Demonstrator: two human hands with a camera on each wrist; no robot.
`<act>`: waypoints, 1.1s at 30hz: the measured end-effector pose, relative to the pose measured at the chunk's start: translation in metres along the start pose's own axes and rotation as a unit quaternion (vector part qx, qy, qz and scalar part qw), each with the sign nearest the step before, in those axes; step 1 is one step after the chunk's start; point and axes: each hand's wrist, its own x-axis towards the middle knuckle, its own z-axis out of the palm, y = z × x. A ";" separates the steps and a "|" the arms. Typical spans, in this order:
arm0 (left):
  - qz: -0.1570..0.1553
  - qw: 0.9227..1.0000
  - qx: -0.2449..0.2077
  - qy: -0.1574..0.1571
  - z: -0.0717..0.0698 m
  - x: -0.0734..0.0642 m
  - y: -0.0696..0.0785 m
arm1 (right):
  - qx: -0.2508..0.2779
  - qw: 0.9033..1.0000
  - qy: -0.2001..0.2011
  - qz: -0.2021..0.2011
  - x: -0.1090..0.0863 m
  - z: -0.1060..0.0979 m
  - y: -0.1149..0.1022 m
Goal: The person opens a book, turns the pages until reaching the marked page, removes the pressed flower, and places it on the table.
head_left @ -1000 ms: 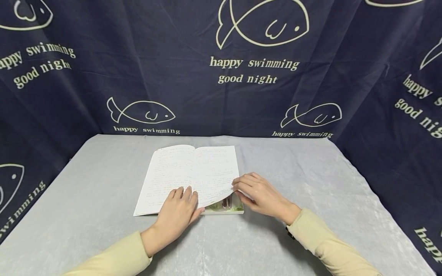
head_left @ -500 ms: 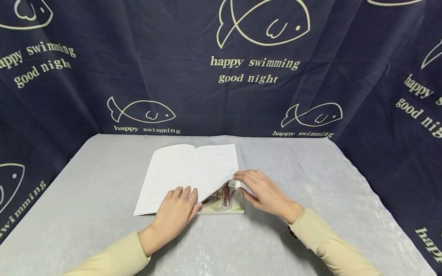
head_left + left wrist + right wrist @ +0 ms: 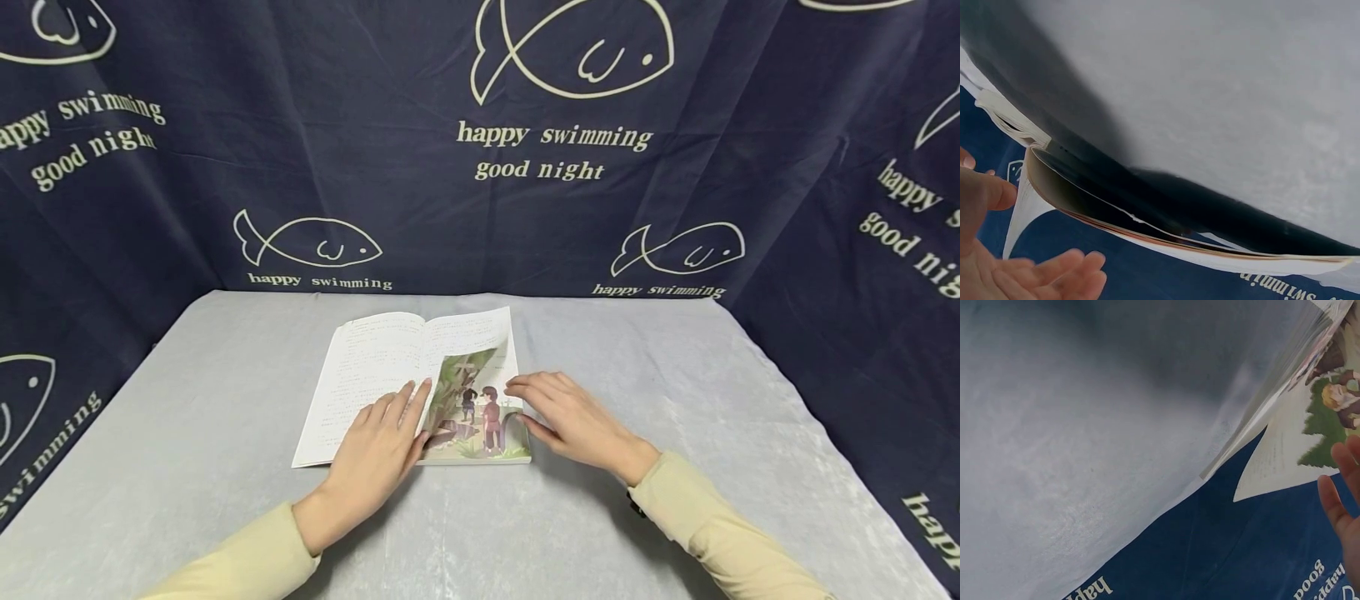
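Note:
An open book (image 3: 352, 358) lies on the table, printed text on its left page. Its right-hand leaf (image 3: 468, 329) stands partly lifted, the lower corner folded back toward the spine. Under it shows a colour illustration (image 3: 491, 417) of figures among greenery. My left hand (image 3: 378, 454) lies along the lower middle of the book, fingers straight at the turned leaf. In the left wrist view, the book's lower edge (image 3: 1166, 244) bows beside the left hand (image 3: 1054, 275). My right hand (image 3: 573, 421) rests at the book's right edge, fingers loosely bent, thumb apart; they pinch nothing.
A grey cloth-covered table (image 3: 675, 367) spreads around the book. Behind and at both sides hangs a dark blue curtain (image 3: 420, 150) with white fish drawings and lettering.
The right leaf's lower corner has peeled up and leftward, uncovering more of the illustration. My left hand's fingers have slid slightly up the book; the right hand has let the leaf go.

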 end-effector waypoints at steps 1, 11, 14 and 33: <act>0.001 1.000 0.000 0.007 0.000 0.000 -0.001 | -0.001 1.000 -0.005 0.000 -0.001 0.001 0.000; 0.001 0.999 -0.006 0.038 -0.004 0.002 -0.005 | -0.007 0.999 -0.038 -0.002 -0.004 0.008 -0.003; -0.003 0.999 -0.014 0.042 -0.005 0.002 -0.005 | -0.010 0.998 -0.058 0.001 -0.004 0.009 -0.003; -0.004 0.999 0.003 0.054 -0.004 -0.001 -0.002 | -0.015 0.987 -0.153 0.041 -0.009 0.010 -0.008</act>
